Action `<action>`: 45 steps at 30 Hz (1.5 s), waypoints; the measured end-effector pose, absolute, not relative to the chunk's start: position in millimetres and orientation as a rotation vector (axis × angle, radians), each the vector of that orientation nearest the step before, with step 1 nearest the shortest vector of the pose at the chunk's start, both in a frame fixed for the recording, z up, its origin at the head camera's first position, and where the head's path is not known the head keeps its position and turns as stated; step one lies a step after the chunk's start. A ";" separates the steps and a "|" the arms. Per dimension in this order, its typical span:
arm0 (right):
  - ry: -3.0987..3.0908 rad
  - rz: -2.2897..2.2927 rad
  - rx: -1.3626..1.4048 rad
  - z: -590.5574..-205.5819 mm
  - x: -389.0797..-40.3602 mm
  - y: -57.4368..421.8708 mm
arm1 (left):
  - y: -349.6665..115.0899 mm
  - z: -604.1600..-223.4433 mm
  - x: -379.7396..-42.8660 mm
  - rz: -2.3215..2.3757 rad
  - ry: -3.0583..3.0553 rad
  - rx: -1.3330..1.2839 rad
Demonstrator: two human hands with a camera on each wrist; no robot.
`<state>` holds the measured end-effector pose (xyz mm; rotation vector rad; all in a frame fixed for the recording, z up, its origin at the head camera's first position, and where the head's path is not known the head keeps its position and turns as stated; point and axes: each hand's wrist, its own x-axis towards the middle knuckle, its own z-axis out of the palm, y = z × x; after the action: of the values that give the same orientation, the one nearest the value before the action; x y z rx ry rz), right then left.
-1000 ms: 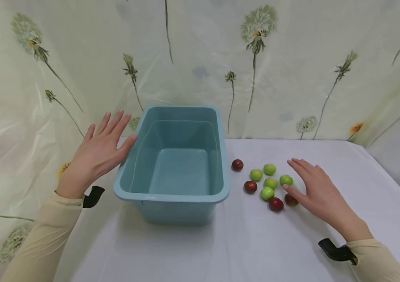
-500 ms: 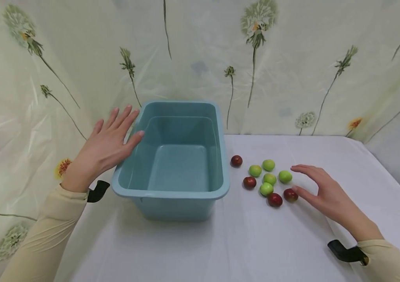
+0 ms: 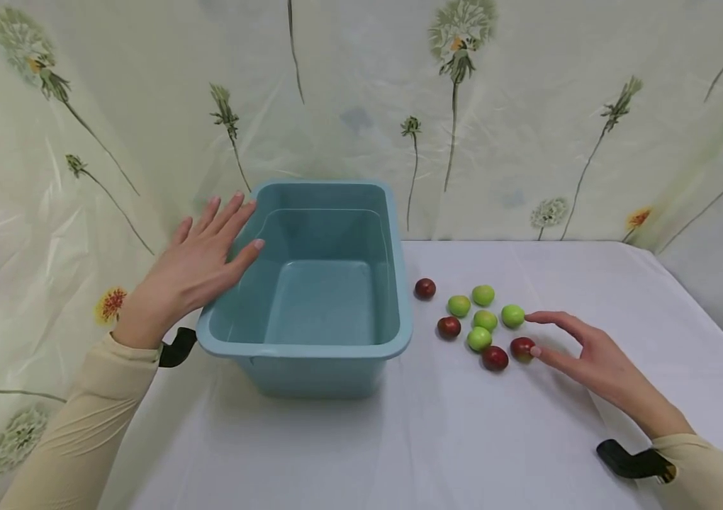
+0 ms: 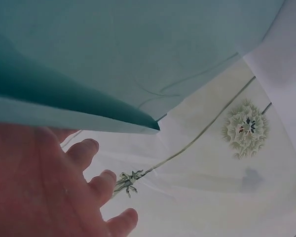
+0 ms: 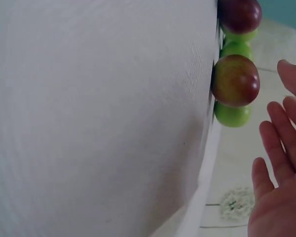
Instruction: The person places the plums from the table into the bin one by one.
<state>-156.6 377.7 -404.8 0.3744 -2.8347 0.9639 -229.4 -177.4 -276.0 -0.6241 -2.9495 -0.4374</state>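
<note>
The left hand (image 3: 191, 273) is spread over the left rim of the blue-green basin (image 3: 304, 351), its thumb reaching across toward the inside and its fingers pointing to the desk's far edge; the left wrist view shows the rim running just beside the palm. The basin stands on the white-covered desk (image 3: 476, 439), near the far edge, with nothing in it. To its right lie nine small round fruits, all on the desk. One red fruit (image 3: 425, 289) sits nearest the basin and the far edge, and a second red fruit (image 3: 449, 327) lies a little closer to the near edge. Five green fruits form a loose group beside these, the rightmost green fruit (image 3: 512, 316) just off the index fingertip of the right hand (image 3: 597, 365). A third red fruit (image 3: 495, 358) lies closest to the near edge, and a fourth red fruit (image 3: 522, 349) is beside it, at the right thumb. That hand's thumb and fingers are held apart, pinching nothing; the head view leaves it unclear whether the thumb touches, though the right wrist view shows a gap. Behind the far edge hangs a dandelion-print sheet (image 3: 336, 57).
</note>
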 end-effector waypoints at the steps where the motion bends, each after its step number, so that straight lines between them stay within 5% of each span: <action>1: -2.836 0.977 0.387 -405.7 -157.2 378.0 | -176.9 -276.2 -229.3 -0.434 -2.951 -0.624; 45: -3.016 0.965 0.435 -414.7 -168.6 380.3 | -170.4 -278.3 -228.2 -0.379 -3.143 -0.554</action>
<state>-168.6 380.3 -414.7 0.4352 -3.0159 0.9649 -228.2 -170.4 -278.3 -0.5540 -3.1428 -0.3788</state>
